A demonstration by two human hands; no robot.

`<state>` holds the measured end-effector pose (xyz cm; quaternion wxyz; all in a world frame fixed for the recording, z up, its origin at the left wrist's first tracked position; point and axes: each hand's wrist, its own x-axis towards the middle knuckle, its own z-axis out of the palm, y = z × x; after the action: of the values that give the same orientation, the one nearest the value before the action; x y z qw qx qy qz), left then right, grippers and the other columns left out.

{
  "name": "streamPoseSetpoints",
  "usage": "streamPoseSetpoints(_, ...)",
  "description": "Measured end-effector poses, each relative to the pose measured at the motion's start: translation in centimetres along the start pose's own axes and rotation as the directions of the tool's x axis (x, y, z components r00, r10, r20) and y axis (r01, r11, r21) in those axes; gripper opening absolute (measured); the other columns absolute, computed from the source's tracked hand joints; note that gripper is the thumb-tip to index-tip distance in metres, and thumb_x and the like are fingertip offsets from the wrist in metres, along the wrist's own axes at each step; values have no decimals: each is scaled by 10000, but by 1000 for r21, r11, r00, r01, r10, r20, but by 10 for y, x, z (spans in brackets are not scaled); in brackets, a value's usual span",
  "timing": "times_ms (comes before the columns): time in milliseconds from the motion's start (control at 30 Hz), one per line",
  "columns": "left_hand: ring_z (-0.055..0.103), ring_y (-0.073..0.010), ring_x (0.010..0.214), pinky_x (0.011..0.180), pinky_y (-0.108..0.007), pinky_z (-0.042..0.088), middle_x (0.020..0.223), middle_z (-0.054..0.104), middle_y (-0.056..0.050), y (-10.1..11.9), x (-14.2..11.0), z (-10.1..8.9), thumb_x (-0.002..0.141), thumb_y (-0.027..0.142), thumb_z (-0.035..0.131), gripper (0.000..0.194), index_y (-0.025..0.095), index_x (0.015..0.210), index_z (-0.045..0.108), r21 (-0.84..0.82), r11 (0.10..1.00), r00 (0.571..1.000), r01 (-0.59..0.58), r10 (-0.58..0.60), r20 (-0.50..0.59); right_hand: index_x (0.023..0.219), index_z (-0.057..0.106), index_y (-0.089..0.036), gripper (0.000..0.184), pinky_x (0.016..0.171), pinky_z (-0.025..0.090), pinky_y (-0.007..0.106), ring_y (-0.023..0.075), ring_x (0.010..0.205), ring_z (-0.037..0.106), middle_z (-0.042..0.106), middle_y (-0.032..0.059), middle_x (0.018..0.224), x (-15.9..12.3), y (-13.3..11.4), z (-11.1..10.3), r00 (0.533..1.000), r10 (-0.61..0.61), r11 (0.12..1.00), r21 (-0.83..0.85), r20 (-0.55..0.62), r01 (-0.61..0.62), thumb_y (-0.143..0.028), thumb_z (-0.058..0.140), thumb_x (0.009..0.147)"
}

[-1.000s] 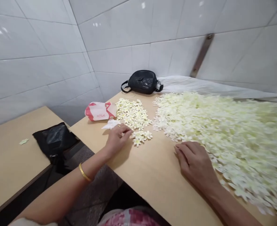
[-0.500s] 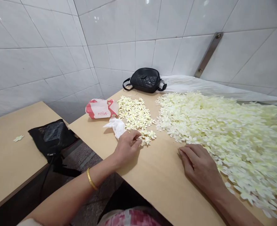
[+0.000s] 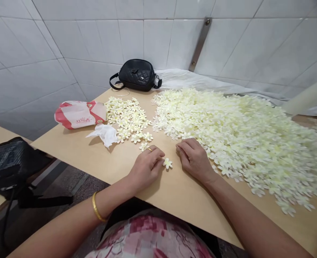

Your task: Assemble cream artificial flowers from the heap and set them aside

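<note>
My left hand (image 3: 147,166), with a gold ring and bracelet, is closed, and a single pale yellow-white artificial flower (image 3: 167,163) shows at its thumb and fingertips, just above the table. My right hand (image 3: 195,157) rests at the near left edge of the big heap of flowers (image 3: 228,125); its fingers are curled together and whatever they hold is hidden. A smaller patch of the same flowers (image 3: 127,116) lies beyond my left hand, with a few loose ones trailing towards it.
A red-and-white tissue pack (image 3: 80,114) and a crumpled white tissue (image 3: 104,135) lie left of the small patch. At the back stands a black handbag (image 3: 137,75) by the tiled wall. A black mesh bag (image 3: 6,161) sits at the left, across a gap from the table (image 3: 137,222).
My left hand has come away from the small flower patch, with one flower at its fingertips. My right hand has come closer to it. The view has turned to the right.
</note>
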<state>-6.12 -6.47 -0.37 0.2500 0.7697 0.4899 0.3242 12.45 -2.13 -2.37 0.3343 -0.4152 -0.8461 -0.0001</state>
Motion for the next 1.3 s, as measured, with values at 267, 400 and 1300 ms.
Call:
streamPoseSetpoints(267,478,-185,909,796,-316,406,930,536,-83,-2,-17,-12,791,215,447,170,162,914,552,102,989,994,-111,111,3,1004,538,-164,254,732,394,347,202,846,467,524,92,929,1,-32,-21,942,-120,976,213,315,53,-260,535,769)
streamPoseSetpoints(400,476,-176,927,813,-313,410,938,533,-82,-2,-18,-13,796,210,450,170,158,917,557,88,993,996,-73,77,-39,910,558,-149,146,696,379,326,187,791,455,529,78,839,-3,-40,-16,942,-121,988,134,314,82,-199,476,801)
streamPoseSetpoints(1300,456,-254,1087,896,-456,397,1123,563,-134,22,-31,22,752,73,405,357,83,1096,504,376,779,864,-502,475,168,978,550,-159,211,732,444,315,174,842,525,566,80,889,-34,-46,-46,985,171,967,190,7,-169,-125,410,824)
